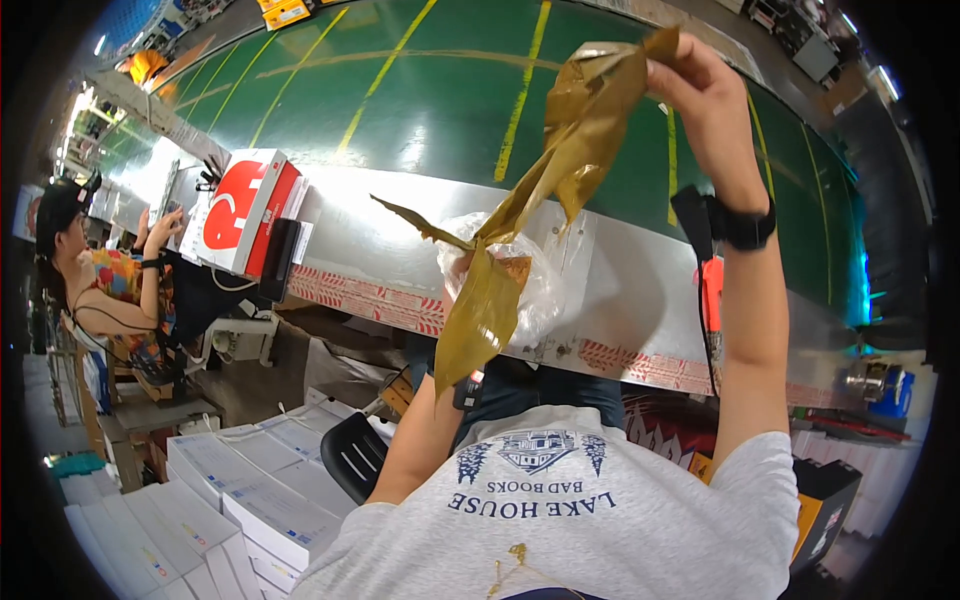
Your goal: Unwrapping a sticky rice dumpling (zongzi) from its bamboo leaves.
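Observation:
Long, shiny olive-brown leaves (590, 125) hang creased and twisted in the air over the bench. The upper end is pinched between the thumb and fingers of my right hand (700, 80), raised at the upper right. Their lower part spreads into a broad pointed leaf, with a thin tip sticking out leftward. Behind that lower part, my left hand (454, 272) is closed around a crumpled clear plastic bag (545, 285); leaf and bag hide most of its fingers. A small orange-brown lump (516, 270) shows at the bag, partly covered by leaf.
A metal-edged bench (630, 260) borders a green belt (440, 120) with yellow lines. A red and white box (245, 215) stands at left, near a seated person (110, 280). White boxes (190, 530) are stacked lower left beside a black chair back (353, 457). A black cable hangs by my right forearm.

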Demonstrator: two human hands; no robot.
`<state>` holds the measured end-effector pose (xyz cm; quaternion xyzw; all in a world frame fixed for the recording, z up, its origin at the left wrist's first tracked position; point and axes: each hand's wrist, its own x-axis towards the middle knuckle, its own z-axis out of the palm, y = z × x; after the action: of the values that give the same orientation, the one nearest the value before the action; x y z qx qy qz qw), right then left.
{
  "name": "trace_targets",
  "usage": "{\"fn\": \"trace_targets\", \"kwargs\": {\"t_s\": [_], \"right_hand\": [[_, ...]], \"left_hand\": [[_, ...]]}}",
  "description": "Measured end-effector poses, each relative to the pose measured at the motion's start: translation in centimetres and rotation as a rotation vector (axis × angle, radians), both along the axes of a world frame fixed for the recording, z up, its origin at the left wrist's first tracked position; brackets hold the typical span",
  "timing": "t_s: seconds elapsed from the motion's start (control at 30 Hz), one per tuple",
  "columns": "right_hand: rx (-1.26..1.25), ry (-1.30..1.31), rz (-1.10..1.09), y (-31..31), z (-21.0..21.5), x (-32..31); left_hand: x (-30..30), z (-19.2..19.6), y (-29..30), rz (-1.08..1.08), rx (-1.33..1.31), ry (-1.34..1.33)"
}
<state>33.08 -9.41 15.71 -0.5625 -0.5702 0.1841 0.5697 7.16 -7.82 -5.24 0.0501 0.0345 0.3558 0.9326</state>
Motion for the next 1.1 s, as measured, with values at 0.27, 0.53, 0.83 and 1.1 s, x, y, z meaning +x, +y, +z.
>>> {"fn": "trace_targets", "kwargs": {"t_s": [0.27, 0.53, 0.83, 1.1], "right_hand": [[0.225, -0.693, 0.197, -4.0, -1.4, -7.6], [0.357, -0.944, 0.321, -4.2, -4.6, -10.9], [0.372, -1.135, 0.275, -2.8, -4.6, -12.1], [0.289, -1.277, 0.301, -2.6, -5.4, -12.4]], "left_hand": [[3.2, 0.4, 4.1, 0.245, -0.007, 0.228], [3.6, 1.1, 2.9, 0.133, 0.437, -0.225], [4.4, 1.4, 2.9, 0.312, 0.396, 0.054], [5.0, -0.8, 4.0, 0.169, 0.278, -0.046]]}}
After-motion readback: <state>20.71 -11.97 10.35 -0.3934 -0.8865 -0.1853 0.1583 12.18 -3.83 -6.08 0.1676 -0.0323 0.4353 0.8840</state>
